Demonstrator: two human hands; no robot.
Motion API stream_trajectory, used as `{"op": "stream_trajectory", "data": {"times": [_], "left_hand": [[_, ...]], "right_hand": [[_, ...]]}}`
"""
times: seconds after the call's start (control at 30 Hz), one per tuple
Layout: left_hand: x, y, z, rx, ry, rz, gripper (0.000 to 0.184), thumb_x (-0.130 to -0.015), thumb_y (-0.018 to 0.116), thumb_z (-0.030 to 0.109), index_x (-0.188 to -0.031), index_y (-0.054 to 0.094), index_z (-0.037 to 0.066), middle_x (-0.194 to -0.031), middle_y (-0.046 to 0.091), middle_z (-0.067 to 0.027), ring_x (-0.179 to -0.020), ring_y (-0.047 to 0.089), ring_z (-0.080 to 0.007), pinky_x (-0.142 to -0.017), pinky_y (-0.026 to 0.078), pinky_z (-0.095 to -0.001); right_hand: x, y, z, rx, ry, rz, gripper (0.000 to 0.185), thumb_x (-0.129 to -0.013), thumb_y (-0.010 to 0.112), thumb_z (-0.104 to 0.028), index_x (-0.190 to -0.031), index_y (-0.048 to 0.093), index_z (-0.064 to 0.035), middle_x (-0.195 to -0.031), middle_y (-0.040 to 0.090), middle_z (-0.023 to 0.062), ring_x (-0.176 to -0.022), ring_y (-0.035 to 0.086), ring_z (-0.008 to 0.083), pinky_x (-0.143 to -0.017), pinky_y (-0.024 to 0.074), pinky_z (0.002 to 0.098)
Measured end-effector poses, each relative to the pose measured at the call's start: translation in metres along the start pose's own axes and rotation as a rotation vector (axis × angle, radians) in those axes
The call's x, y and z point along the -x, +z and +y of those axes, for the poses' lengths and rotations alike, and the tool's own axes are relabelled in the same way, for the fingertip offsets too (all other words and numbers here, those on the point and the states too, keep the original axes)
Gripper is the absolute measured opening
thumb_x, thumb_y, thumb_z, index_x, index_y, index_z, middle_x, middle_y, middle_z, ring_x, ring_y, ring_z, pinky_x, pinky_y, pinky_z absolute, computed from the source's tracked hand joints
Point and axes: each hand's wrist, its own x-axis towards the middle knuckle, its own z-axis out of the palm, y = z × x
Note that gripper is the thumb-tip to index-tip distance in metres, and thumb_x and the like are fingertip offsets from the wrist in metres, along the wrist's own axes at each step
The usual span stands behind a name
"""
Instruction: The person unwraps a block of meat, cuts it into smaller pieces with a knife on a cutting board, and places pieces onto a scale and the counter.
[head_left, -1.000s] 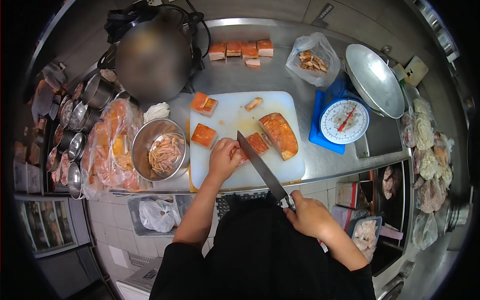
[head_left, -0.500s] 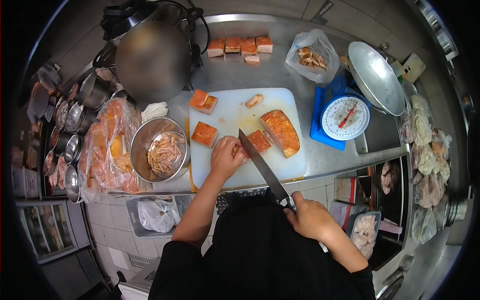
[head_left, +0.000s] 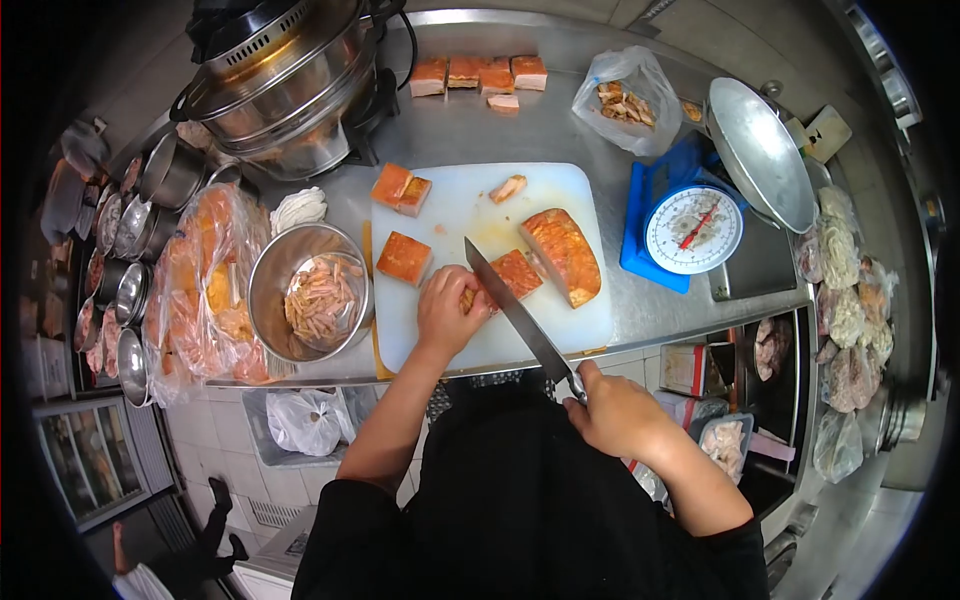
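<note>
On the white cutting board (head_left: 460, 190), my left hand (head_left: 448, 310) is closed on a piece of meat, mostly hidden under the fingers. My right hand (head_left: 615, 405) grips the handle of a large knife (head_left: 520, 320). The blade runs diagonally between my left fingers and a brown-skinned meat block (head_left: 517, 273). A larger slab (head_left: 562, 255) lies to the right of that block. Further blocks (head_left: 404, 258) rest at the board's left side, and a small scrap (head_left: 508, 188) lies near its top.
Left of the board are a steel bowl of meat strips (head_left: 322, 345) and bagged meat (head_left: 205, 290). A large steel cooker (head_left: 290, 90) stands behind. Beyond the board are more meat blocks (head_left: 463, 72), a plastic bag (head_left: 628, 100) and a blue scale (head_left: 655, 200). A person (head_left: 180, 565) is at lower left.
The head view has shifted slightly. My right hand and the knife have moved a little, the blade still beside my left fingers. A person has come into view at lower left.
</note>
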Motion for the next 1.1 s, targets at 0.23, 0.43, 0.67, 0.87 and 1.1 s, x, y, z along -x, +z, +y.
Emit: {"op": "stream_trajectory", "data": {"times": [0.23,0.43,0.67,0.87,1.1], "left_hand": [[-0.002,-0.001,0.0,0.032,0.024,-0.009,0.021,-0.073,0.072,0.005,-0.087,0.056,0.005,-0.093,0.062,-0.0119,-0.09,0.062,-0.034,-0.08,0.051,-0.0408],[0.0,0.005,0.005,0.007,-0.117,0.046,0.015,-0.075,0.071,0.01,-0.085,0.06,0.007,-0.093,0.063,-0.0087,-0.088,0.063,-0.031,-0.079,0.052,-0.0409],[-0.003,0.008,0.0,-0.021,-0.117,0.033,0.012,-0.075,0.069,0.01,-0.084,0.061,0.007,-0.09,0.064,-0.008,-0.086,0.063,-0.0313,-0.077,0.052,-0.042],[-0.008,0.005,-0.001,0.018,-0.063,0.002,0.011,-0.076,0.068,0.008,-0.084,0.062,0.006,-0.088,0.065,-0.0092,-0.086,0.063,-0.0324,-0.076,0.051,-0.043],[0.001,0.007,0.002,0.059,-0.075,-0.015,0.013,-0.077,0.069,0.011,-0.085,0.061,0.005,-0.091,0.066,-0.0102,-0.088,0.064,-0.0323,-0.077,0.051,-0.0412]], "right_hand": [[-0.05,0.003,-0.014,0.003,-0.028,0.014,0.035,-0.097,0.06,-0.024,-0.112,0.05,0.0061,-0.094,0.069,0.0322,-0.095,0.068,0.0498,-0.086,0.0528,0.056],[-0.045,0.004,-0.012,0.006,-0.04,0.026,0.03,-0.096,0.058,-0.019,-0.11,0.052,0.0075,-0.093,0.07,0.0319,-0.093,0.069,0.0479,-0.086,0.0537,0.0545],[-0.008,-0.002,-0.004,0.01,0.048,-0.067,0.029,-0.095,0.06,-0.017,-0.109,0.052,0.0073,-0.094,0.069,0.0325,-0.094,0.069,0.0482,-0.085,0.0536,0.0552],[-0.057,0.01,-0.009,0.054,0.022,-0.043,0.032,-0.094,0.061,-0.017,-0.113,0.051,0.0072,-0.097,0.07,0.0315,-0.097,0.069,0.0468,-0.088,0.054,0.0527],[-0.088,0.038,0.001,0.006,0.01,-0.022,0.033,-0.093,0.061,-0.018,-0.114,0.051,0.0064,-0.097,0.07,0.0324,-0.095,0.07,0.0469,-0.087,0.0545,0.0533]]}}
